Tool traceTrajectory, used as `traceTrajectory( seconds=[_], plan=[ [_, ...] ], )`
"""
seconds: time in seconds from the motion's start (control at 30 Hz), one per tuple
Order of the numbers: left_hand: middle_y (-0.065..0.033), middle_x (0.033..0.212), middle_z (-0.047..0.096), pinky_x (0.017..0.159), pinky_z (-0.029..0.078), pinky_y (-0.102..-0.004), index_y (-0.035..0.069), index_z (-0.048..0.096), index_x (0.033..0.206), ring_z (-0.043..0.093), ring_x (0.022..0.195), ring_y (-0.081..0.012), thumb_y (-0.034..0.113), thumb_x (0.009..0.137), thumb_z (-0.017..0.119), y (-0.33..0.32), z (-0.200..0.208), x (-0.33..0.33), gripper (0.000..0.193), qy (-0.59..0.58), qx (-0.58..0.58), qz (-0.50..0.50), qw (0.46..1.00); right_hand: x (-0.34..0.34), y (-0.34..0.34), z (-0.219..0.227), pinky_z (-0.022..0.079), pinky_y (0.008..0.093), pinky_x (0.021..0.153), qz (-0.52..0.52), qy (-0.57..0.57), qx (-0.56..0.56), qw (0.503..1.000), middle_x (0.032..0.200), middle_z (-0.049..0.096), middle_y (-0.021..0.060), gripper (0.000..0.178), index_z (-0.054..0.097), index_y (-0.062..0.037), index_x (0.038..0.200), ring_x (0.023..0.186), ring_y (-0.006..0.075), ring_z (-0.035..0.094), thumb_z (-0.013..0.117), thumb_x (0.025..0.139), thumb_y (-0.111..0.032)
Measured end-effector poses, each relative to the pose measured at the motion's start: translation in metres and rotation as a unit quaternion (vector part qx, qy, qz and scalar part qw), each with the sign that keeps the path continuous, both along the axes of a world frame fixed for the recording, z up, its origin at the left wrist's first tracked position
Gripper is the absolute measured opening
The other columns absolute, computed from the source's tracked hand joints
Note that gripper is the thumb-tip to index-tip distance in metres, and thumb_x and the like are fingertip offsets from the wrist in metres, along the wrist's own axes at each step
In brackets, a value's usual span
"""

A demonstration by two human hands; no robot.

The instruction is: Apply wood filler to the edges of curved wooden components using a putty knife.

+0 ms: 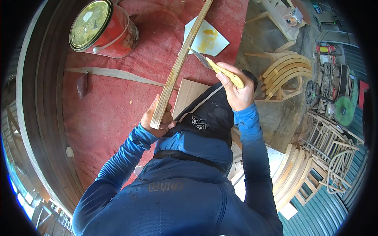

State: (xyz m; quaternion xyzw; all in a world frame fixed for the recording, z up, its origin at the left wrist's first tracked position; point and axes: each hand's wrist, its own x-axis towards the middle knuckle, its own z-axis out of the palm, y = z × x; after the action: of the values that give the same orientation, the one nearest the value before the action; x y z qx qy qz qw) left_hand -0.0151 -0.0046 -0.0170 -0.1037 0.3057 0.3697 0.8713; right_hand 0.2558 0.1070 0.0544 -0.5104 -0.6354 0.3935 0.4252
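Our left grip point(147, 120) is clenched round the near end of a wooden strip point(180, 63), which slants away from it, ahead and to the right. Our right grip point(241, 90) grasps a yellow-handled scraper point(215, 67), its blade pointing back at the strip; whether the tip touches, we cannot tell. White lettering marks the dark garment point(214, 114) between our two grips, and faded lettering crosses the blue shirt point(169, 204) below them. Ahead and left of the left grip stands a red tin point(115, 33) with a handle; its stained yellowish lid point(89, 24) hides the contents, and the markings on its side are too unclear to read. Ahead of the right grip lies a white board point(216, 44) bearing a yellow-brown smear.
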Motion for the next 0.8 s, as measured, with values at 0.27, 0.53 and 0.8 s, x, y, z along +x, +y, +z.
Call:
traceTrajectory(
  seconds=[0.27, 0.53, 0.8],
  plan=[
    [-0.0055, 0.057, 0.049, 0.081, 0.056, -0.0394, -0.001, 0.058, 0.110, 0.045, 0.046, -0.0191, 0.038, 0.106, 0.043, -0.004, -0.003, -0.004, 0.042, -0.152, 0.029, 0.060, 0.986, -0.015, -0.014, -0.013, 0.058, 0.0364, 0.086, 0.073, -0.134, 0.155, 0.976, 0.116, 0.070, 0.0164, 0.035, 0.069, -0.0041, 0.120, 0.101, 0.0293, 0.071, 0.071, 0.085, 0.003],
    [-0.0048, 0.062, 0.051, 0.084, 0.055, -0.0389, -0.002, 0.056, 0.113, 0.047, 0.049, -0.0177, 0.029, 0.106, 0.044, -0.007, -0.001, -0.001, 0.034, -0.171, 0.016, 0.073, 0.982, -0.010, -0.041, -0.017, 0.054, 0.0408, 0.098, 0.181, -0.251, 0.146, 0.940, 0.135, 0.061, 0.0157, 0.054, 0.065, -0.0046, 0.129, 0.116, 0.0341, 0.062, 0.070, 0.076, 0.004],
    [-0.0055, 0.056, 0.048, 0.077, 0.056, -0.0394, 0.001, 0.058, 0.107, 0.046, 0.046, -0.0189, 0.045, 0.107, 0.040, -0.002, 0.002, 0.000, 0.047, -0.126, 0.021, 0.039, 0.991, 0.006, -0.019, 0.022, 0.056, 0.0396, 0.092, 0.122, -0.204, 0.098, 0.966, 0.124, 0.068, 0.0145, 0.040, 0.069, -0.0055, 0.119, 0.110, 0.0315, 0.068, 0.071, 0.080, 0.003]
  ],
)
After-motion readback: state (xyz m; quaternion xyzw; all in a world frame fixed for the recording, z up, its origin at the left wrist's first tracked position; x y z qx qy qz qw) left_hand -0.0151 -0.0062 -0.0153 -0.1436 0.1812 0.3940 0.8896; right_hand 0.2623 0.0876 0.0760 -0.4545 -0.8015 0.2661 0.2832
